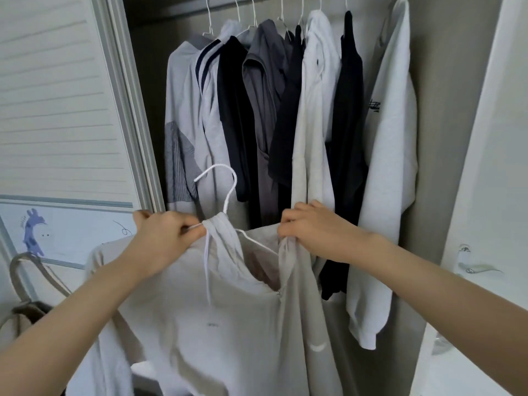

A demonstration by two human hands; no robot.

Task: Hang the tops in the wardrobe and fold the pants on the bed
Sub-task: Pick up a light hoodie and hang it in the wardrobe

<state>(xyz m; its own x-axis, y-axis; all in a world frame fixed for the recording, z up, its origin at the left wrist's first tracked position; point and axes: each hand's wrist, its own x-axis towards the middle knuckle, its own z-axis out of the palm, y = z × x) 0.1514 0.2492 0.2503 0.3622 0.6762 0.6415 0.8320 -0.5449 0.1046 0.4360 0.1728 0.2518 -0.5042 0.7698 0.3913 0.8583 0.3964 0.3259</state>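
Observation:
I hold a cream hooded top (217, 324) in front of the open wardrobe. A white wire hanger (225, 181) sticks up out of its neck, hook free in the air. My left hand (163, 238) pinches the hanger's left arm together with the fabric at the collar. My right hand (311, 227) grips the bunched fabric at the top's right shoulder, where the hanger's right arm runs under the cloth. A white drawstring (207, 270) dangles down the front.
Several tops hang on the wardrobe rail: grey (185, 124), black (234, 115), dark grey (263, 90), white (317, 110), and a white sweatshirt (391, 167) at the right. A slatted sliding door (57, 95) stands left, a white door with a handle (474, 267) right, a bag (25, 295) lower left.

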